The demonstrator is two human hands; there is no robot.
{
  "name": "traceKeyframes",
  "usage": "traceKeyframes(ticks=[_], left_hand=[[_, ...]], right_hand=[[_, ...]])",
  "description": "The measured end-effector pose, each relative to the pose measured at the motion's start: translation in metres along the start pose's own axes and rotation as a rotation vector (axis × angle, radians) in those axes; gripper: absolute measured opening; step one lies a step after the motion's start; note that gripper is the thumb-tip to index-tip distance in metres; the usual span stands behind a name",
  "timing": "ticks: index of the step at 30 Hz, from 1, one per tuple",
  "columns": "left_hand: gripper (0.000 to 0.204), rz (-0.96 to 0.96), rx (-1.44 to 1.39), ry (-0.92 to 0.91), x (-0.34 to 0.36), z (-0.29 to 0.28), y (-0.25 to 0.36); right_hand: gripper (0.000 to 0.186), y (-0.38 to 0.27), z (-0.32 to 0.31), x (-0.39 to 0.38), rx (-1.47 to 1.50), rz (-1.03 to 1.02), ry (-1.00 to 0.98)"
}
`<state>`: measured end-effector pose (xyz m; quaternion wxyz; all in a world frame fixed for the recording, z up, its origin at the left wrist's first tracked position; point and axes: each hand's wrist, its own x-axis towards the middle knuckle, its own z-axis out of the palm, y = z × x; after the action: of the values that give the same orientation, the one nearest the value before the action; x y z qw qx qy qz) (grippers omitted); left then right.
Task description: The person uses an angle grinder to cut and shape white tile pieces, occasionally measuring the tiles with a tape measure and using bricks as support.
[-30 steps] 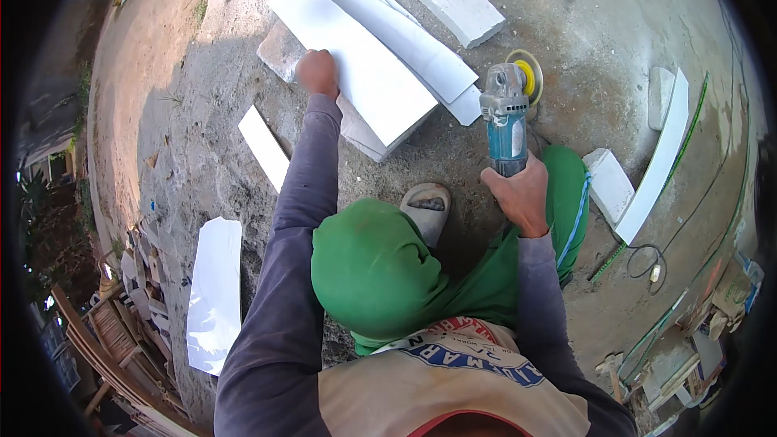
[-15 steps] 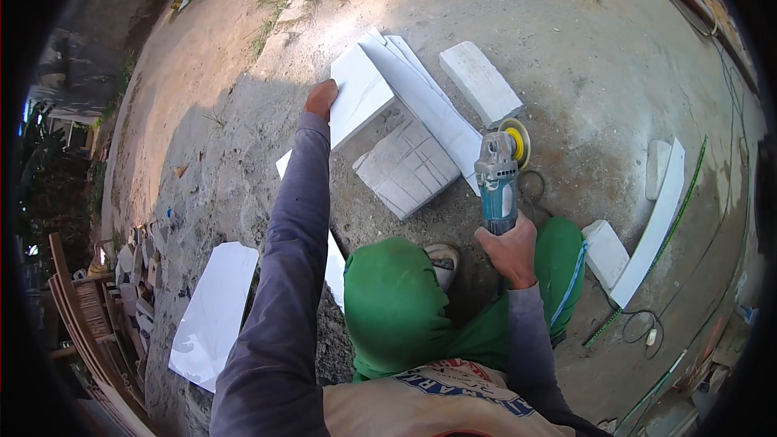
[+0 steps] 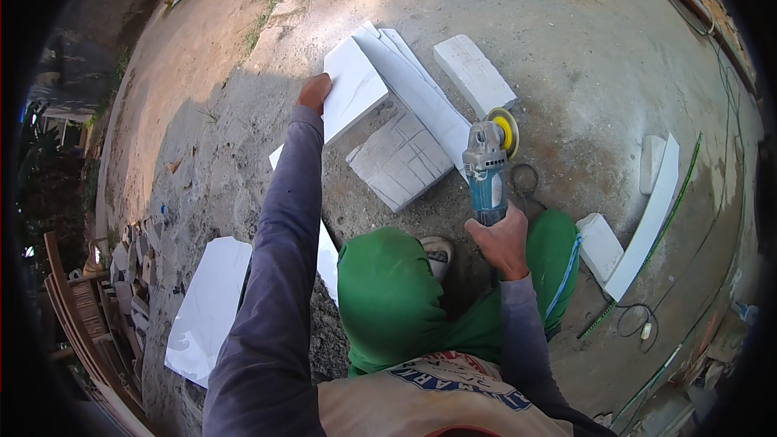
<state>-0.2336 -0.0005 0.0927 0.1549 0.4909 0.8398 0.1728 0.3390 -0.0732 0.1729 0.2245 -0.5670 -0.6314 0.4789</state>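
Note:
My right hand (image 3: 502, 241) is wrapped round the body of a teal and grey angle grinder (image 3: 487, 182). A yellow-backed disc (image 3: 507, 133) sits at the grinder's head, apart from the tiles. At arm's length, my left hand (image 3: 316, 93) grips the left edge of a white marble-look tile (image 3: 354, 87). Some of its fingers are hidden behind the tile. Long white tile strips (image 3: 414, 81) lie against the tile's right side. Below them rests a pale block (image 3: 401, 162) with grooves cut across its top.
Another pale block (image 3: 475, 74) lies beyond the grinder. On the right, a long white strip (image 3: 647, 222) leans by two blocks, near a green cord (image 3: 680, 214) and cables. A white tile piece (image 3: 209, 307) lies at left, near rubble and wooden slats (image 3: 77, 328).
The whole view has shifted slightly. My right hand has carried the grinder a little to the left. My left hand keeps its grip on the tile.

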Motion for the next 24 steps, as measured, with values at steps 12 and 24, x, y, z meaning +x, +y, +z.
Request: traceKeyframes(ticks=[12, 24], left_hand=[[0.040, -0.415, -0.306, 0.129, -0.115, 0.140, 0.046], [0.071, -0.257, -1.240, -0.498, -0.276, 0.143, 0.204]], right_hand=[[0.040, 0.017, -0.009, 0.021, -0.054, 0.056, -0.010], [0.041, 0.010, 0.050, 0.023, 0.014, 0.004, -0.121]])
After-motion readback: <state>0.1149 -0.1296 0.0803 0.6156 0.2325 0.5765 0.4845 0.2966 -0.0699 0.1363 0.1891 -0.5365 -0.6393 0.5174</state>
